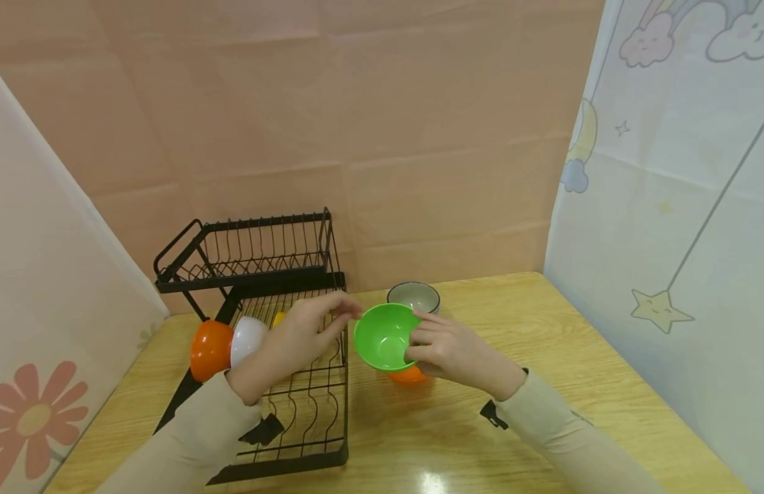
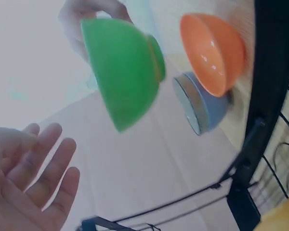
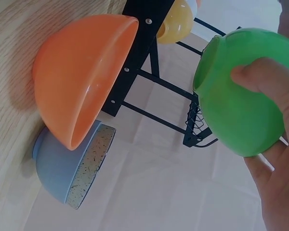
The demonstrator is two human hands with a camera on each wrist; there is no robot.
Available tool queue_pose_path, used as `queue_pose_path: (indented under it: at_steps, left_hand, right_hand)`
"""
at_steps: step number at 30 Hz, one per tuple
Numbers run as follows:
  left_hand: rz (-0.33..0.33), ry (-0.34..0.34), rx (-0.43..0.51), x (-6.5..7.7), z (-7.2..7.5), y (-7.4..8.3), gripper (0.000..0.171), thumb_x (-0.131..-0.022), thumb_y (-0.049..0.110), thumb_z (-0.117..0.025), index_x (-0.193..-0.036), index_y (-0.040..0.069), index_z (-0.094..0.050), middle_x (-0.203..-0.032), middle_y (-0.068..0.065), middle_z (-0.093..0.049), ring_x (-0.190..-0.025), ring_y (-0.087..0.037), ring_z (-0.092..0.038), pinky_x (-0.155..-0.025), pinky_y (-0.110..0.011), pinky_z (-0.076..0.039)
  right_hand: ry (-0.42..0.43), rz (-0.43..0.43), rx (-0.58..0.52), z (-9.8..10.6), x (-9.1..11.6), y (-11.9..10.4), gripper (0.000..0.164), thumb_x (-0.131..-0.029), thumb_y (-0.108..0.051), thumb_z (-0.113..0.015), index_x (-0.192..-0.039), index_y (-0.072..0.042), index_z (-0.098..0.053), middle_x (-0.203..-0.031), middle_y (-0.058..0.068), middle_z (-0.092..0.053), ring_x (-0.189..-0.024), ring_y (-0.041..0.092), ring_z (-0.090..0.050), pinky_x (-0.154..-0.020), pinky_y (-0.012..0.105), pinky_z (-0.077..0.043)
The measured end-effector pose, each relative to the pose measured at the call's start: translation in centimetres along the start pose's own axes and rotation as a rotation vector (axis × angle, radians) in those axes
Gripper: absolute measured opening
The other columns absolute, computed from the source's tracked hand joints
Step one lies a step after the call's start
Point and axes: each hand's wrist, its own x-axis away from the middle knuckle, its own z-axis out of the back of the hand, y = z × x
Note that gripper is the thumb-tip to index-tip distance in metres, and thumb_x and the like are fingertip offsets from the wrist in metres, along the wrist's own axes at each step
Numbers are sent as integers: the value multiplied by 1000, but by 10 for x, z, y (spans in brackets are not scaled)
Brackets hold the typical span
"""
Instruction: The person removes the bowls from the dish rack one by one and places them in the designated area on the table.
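Note:
My right hand [image 1: 449, 351] grips a green bowl [image 1: 378, 336] by its right rim, fingers inside and thumb on the outer wall, as the right wrist view shows. The bowl is raised above the table, its mouth tilted towards the head camera. Near the left rim hovers my left hand [image 1: 301, 339], fingers loosely bent; the left wrist view shows a gap between those fingers and the green bowl [image 2: 127, 67]. Below the green bowl, an orange bowl [image 3: 82, 79] stands upright on the table, mostly hidden from the head. Behind it is a grey-blue bowl [image 1: 414, 293] with a dark rim.
A black two-tier dish rack [image 1: 346, 425] stands on the left of the wooden table. On its lower tier an orange bowl [image 1: 210, 351], a white bowl [image 1: 247, 337] and a yellow bowl [image 3: 178, 21] stand on edge in a row. Fabric walls [image 1: 443, 137] surround the table.

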Motion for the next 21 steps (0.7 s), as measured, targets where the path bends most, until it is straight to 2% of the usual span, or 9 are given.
queue_pose_path:
  at_steps: [3, 7, 10, 12, 14, 21]
  left_hand:
    - [101, 6, -14, 2, 1, -6, 14, -95, 7, -60, -106, 13, -66, -98, 2, -72, -91, -15, -69, -76, -26, -56]
    - [201, -51, -50, 5, -4, -11, 12, -96, 9, -59, -105, 14, -66, -97, 0, -72, -83, -11, -67, -69, -21, -54]
    - [264, -102, -103, 7, -9, -14, 12, -96, 12, -60, -106, 15, -67, -91, 2, -71, -66, -7, -60, -59, -19, -51]
    - [290, -134, -145, 7, -12, -16, 12, -96, 13, -60, -106, 14, -67, -87, 3, -69, -57, -6, -51, -52, -19, -47]
    - [318, -172, -172, 8, -14, -17, 12, -96, 14, -60, -106, 14, -68, -84, 4, -67, -54, -6, -49, -49, -19, -44]
    - [331, -326, -196, 11, -21, -22, 7, -94, 15, -63, -99, 13, -67, -86, 3, -68, -69, -7, -57, -60, -23, -50]
  right_hand:
    - [11, 7, -6, 1, 0, 0, 27, -66, 5, -64, -78, -19, -63, -78, -9, -58, -80, 10, -58, -104, 44, -45]
    - [22, 9, -9, 1, 2, -1, 27, -66, 5, -64, -79, -19, -63, -79, -9, -59, -80, 9, -58, -103, 45, -45]
    - [25, 6, -9, 1, 3, -1, 27, -66, 5, -65, -79, -19, -63, -80, -9, -59, -81, 9, -58, -102, 45, -46]
    - [25, 3, -11, 1, 3, -1, 27, -66, 5, -66, -79, -19, -63, -80, -9, -59, -81, 9, -58, -102, 45, -46]
    - [25, 0, -10, 1, 4, 0, 27, -65, 5, -67, -79, -19, -63, -80, -9, -59, -81, 9, -58, -102, 45, -46]
    - [28, -8, -15, 2, 6, 0, 27, -65, 5, -68, -79, -18, -63, -80, -9, -59, -81, 9, -58, -103, 45, -46]
